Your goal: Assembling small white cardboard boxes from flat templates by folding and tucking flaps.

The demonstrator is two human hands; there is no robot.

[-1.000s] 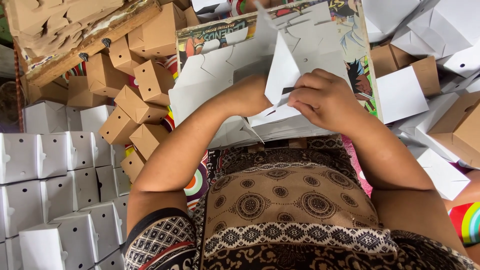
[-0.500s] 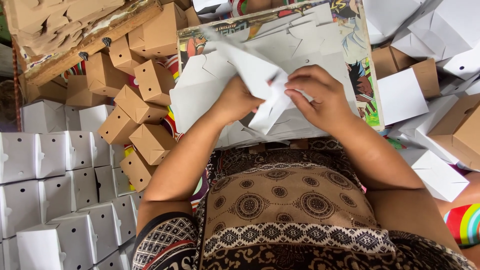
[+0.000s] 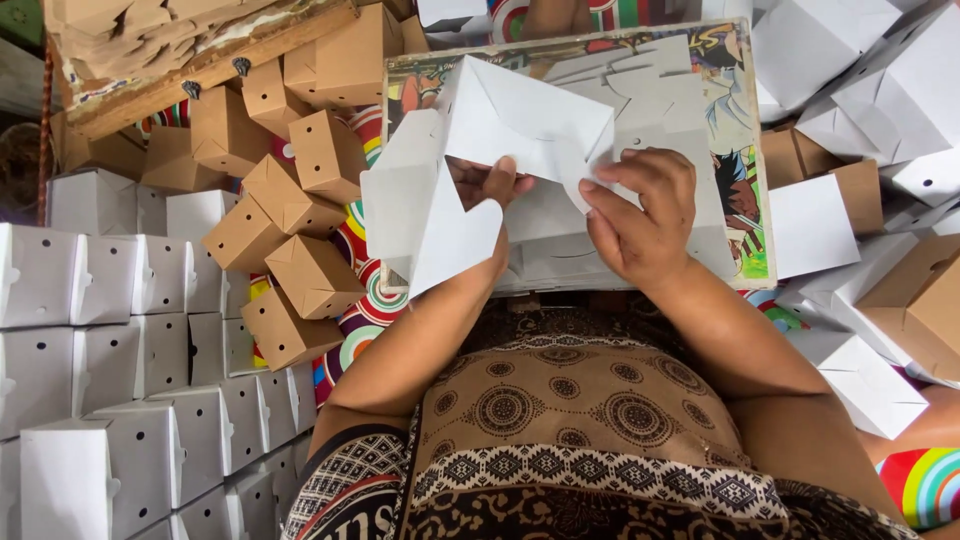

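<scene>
Here, a half-folded white cardboard box (image 3: 480, 170) is held up over a low board with a colourful printed top (image 3: 745, 200), its open flaps spread wide and its long axis running from lower left to upper right across the frame. One pointed flap hangs down toward the person's lap, while the broad upper panel tilts away toward the far edge of the board. The left hand (image 3: 490, 185) is closed on the box from inside, thumb showing over the fold and the other fingers hidden behind the card. The right hand (image 3: 640, 215) pinches a flap at the box's right end, fingers curled tight around the edge. Under the box, flat white blanks (image 3: 650, 90) lie stacked on the board. To the left, brown folded boxes (image 3: 300, 210) are heaped on a bright patterned mat, and beyond them finished white boxes (image 3: 100, 340) stand in rows. More white and brown boxes (image 3: 880, 150) crowd the right side
</scene>
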